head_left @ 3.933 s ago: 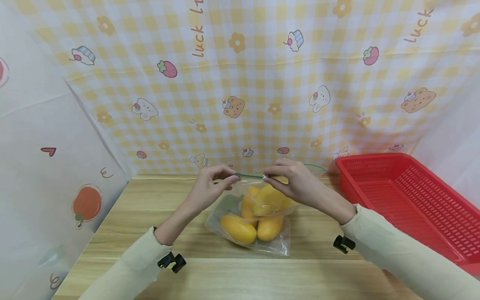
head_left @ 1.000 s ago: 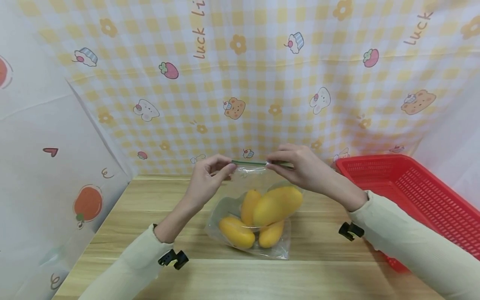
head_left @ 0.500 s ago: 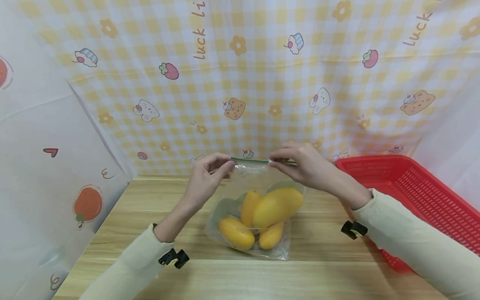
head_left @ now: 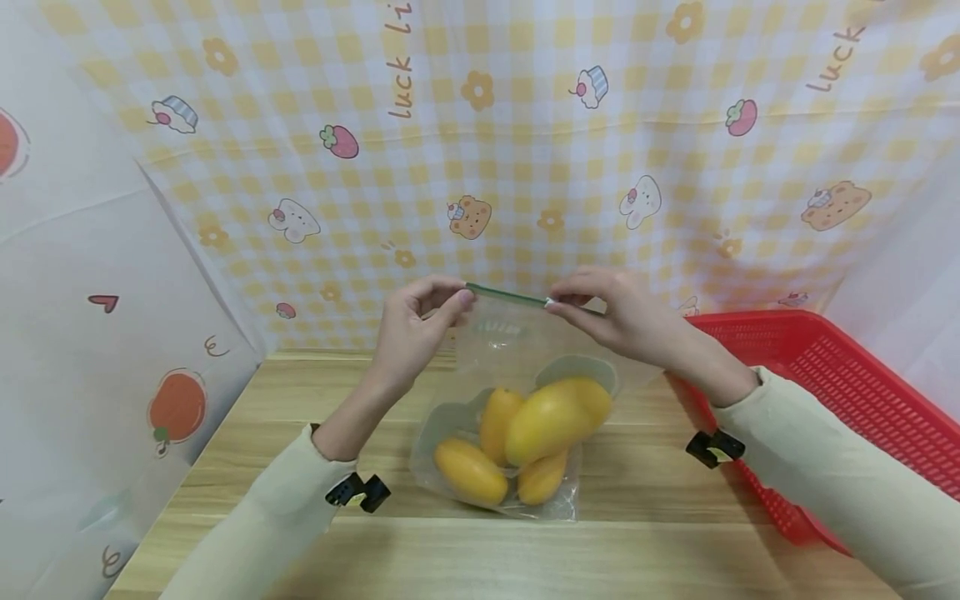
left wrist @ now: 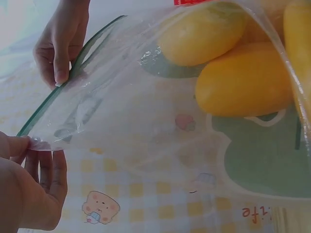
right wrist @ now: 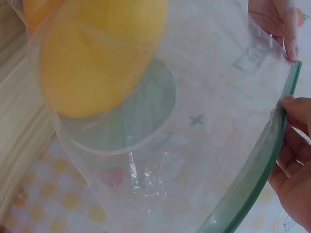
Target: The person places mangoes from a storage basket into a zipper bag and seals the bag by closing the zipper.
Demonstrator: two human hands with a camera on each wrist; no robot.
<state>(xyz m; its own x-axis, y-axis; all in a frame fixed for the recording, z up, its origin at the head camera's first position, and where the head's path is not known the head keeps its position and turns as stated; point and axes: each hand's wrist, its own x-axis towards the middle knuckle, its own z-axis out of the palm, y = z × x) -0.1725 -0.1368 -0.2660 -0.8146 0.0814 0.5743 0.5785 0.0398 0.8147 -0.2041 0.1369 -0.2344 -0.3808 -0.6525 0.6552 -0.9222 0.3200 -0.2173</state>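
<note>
A clear zip bag (head_left: pixel 498 346) with a green closure strip (head_left: pixel 506 294) hangs between my hands, its lower part on the table. Several yellow mangoes (head_left: pixel 553 421) lie inside it, over a pale green print. My left hand (head_left: pixel 411 333) pinches the strip's left corner between thumb and fingers. Farther right, my right hand (head_left: pixel 633 325) pinches the strip at a small white slider (head_left: pixel 550 302). In the right wrist view the strip (right wrist: pixel 257 187) runs on past my right hand and bows outward. From the left wrist, both hands show on the bag's top edge.
A red plastic basket (head_left: pixel 761 322) stands at the right, partly behind my right forearm. The wooden table (head_left: pixel 300 400) meets a yellow checked cloth (head_left: pixel 517 167) at the back. White sheeting (head_left: pixel 82 250) hangs at the left. Each wrist carries a black mount (head_left: pixel 358 492).
Both hands have risen, lifting the bag's mouth higher above the mangoes. The right hand and slider have moved rightward, so more green strip shows between the hands.
</note>
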